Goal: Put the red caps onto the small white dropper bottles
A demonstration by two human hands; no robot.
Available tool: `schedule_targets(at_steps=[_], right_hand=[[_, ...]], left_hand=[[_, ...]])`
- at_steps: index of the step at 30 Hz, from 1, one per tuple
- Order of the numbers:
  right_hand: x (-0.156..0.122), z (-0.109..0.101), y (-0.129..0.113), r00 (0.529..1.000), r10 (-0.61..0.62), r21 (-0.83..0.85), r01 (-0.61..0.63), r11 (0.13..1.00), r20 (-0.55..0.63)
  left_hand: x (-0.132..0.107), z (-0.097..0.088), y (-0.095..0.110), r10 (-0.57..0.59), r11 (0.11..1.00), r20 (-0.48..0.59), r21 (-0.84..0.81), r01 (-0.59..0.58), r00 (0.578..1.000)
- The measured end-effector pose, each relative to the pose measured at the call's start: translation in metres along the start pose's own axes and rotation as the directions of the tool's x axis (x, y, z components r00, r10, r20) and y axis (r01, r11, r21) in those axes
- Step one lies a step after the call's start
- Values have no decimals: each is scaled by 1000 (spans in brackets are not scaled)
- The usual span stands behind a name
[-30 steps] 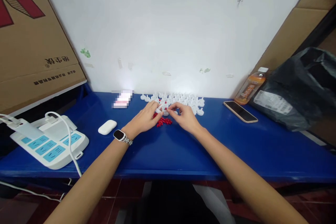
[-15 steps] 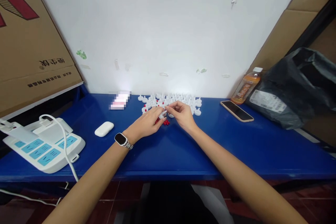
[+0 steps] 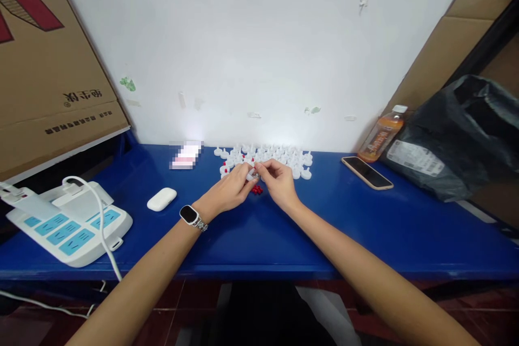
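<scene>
Over the middle of the blue table, my left hand (image 3: 232, 188) is closed around a white nozzle cap (image 3: 251, 174), its pointed end toward the right. My right hand (image 3: 279, 181) pinches at that end with thumb and forefinger; whatever lies between those fingertips is too small to make out. Just below my hands is a small heap of red tips (image 3: 257, 190), partly covered by the left fingers. Behind them spread many white nozzle caps (image 3: 306, 173), round-based with upright spouts. A few at the left carry red tips (image 3: 225, 170).
A white earphone case (image 3: 161, 199) and a power strip (image 3: 87, 246) with a cable are on the left. To the right lie a phone (image 3: 367, 172), an orange drink bottle (image 3: 380, 138) and a black plastic bag (image 3: 441, 140). A white wall (image 3: 259, 54) borders the table (image 3: 284, 243) behind.
My right hand has shifted slightly left and its fingers have curled closer to my left hand. More of the red heap shows between the hands. The view has moved very slightly.
</scene>
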State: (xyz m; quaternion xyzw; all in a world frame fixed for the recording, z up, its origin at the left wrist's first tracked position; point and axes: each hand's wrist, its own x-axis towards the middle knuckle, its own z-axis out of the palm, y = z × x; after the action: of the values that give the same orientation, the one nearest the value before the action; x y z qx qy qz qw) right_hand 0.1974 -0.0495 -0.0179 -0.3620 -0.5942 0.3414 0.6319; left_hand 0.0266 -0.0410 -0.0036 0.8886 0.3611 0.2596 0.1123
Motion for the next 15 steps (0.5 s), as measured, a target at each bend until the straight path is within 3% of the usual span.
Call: schedule_targets(at_steps=[9, 11, 15], right_hand=[[9, 0, -4, 998, -7, -1, 7, 1000, 62], [14, -5, -4, 998, -11, -56, 14, 998, 57], [27, -25, -2, 992, -110, -312, 83, 946, -67]], left_hand=[[2, 1, 4, 8, 997, -111, -79, -17, 994], [3, 1, 2, -27, 998, -120, -56, 20, 992], [4, -4, -9, -20, 1000, -206, -3, 20, 978]])
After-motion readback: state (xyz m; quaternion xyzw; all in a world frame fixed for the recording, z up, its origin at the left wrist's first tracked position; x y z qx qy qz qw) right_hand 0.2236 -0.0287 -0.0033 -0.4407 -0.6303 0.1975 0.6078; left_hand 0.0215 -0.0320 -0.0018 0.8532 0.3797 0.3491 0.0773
